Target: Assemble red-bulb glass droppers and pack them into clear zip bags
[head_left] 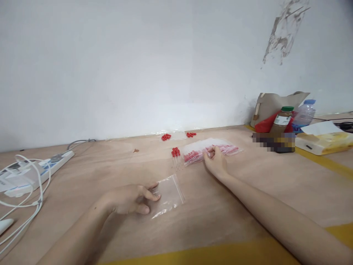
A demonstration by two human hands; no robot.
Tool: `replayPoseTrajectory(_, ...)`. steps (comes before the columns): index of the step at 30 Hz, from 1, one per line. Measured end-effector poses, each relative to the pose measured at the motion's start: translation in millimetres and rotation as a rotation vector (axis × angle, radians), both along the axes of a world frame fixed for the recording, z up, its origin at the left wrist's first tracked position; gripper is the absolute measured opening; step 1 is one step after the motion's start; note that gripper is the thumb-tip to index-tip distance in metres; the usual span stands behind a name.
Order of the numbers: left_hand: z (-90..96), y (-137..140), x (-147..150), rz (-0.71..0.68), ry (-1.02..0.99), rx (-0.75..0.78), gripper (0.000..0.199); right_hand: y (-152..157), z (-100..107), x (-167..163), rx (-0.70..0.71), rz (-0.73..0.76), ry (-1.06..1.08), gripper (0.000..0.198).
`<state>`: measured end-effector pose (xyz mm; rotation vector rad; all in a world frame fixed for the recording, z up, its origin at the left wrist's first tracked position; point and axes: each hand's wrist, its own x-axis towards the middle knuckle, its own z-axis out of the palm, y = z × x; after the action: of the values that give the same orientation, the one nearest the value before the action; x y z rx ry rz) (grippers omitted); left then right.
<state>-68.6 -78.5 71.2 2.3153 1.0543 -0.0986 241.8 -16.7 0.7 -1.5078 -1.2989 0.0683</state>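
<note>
A clear zip bag (169,197) lies flat on the wooden table, its zip edge toward the right. My left hand (135,198) rests on its left side with fingers apart and fingertips touching the plastic. Farther back, my right hand (216,162) is at a fanned pile of clear zip bags (193,156) showing pink-red bands. Its thumb and forefinger are pinched together at the front of the pile; what lies between the fingertips is partly hidden. Left of the pile are several thin metal pins with red handles (175,152), side by side with their shafts pointing toward me.
Two small groups of red pieces, a left one (166,137) and a right one (191,135), lie near the wall. A power strip (59,162) and white cables (41,187) occupy the left. A bag (271,105), a green-capped bottle (282,119), a clear bottle (305,112) and a yellow-white packet (325,140) stand right.
</note>
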Motion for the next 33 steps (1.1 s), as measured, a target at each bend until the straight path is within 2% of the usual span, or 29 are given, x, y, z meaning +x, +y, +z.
replayPoseTrajectory(3,-15.9,-6.3,27.8,-0.123,-0.110,0.057,0.031,-5.9,7.6,-1.3,0.040,0.045,-0.084,0.013)
replayPoseTrajectory(6,-37.2,-12.5,54.9,-0.086,-0.229,0.313,0.038,-3.9,13.8,-10.1,0.078,0.063,-0.168,0.022)
replayPoseTrajectory(8,-48.0,-15.5,65.5,-0.055,-0.244,0.389,0.039,2.8,19.4,-20.3,0.063,0.108,-0.259,0.024)
replayPoseTrajectory(11,-54.6,-17.4,68.6,-0.009,-0.235,0.426,0.037,19.7,32.3,-40.4,-0.157,0.220,-0.455,0.020)
replayPoseTrajectory(14,-52.2,-18.0,65.9,0.058,-0.263,0.448,0.034,42.9,46.3,-61.4,-0.347,0.232,-0.531,0.019)
replayPoseTrajectory(18,-45.7,-18.3,65.3,0.089,-0.330,0.428,0.029,77.0,50.2,-79.3,-0.386,0.277,-0.467,0.019)
replayPoseTrajectory(22,-44.1,-16.8,63.8,0.015,-0.308,0.435,0.029,100.5,33.1,-79.6,-0.459,0.389,-0.361,0.019)
replayPoseTrajectory(26,-45.8,-13.4,60.6,-0.012,-0.298,0.444,0.036,110.1,19.7,-76.7,-0.462,0.461,-0.226,0.021)
replayPoseTrajectory(30,-48.3,-10.2,57.9,-0.048,-0.244,0.431,0.039,108.5,30.5,-72.0,-0.371,0.439,-0.025,0.019)
replayPoseTrajectory(33,-51.9,-9.2,55.7,-0.064,-0.222,0.435,0.041,91.3,46.0,-50.5,-0.246,0.391,0.139,0.023)
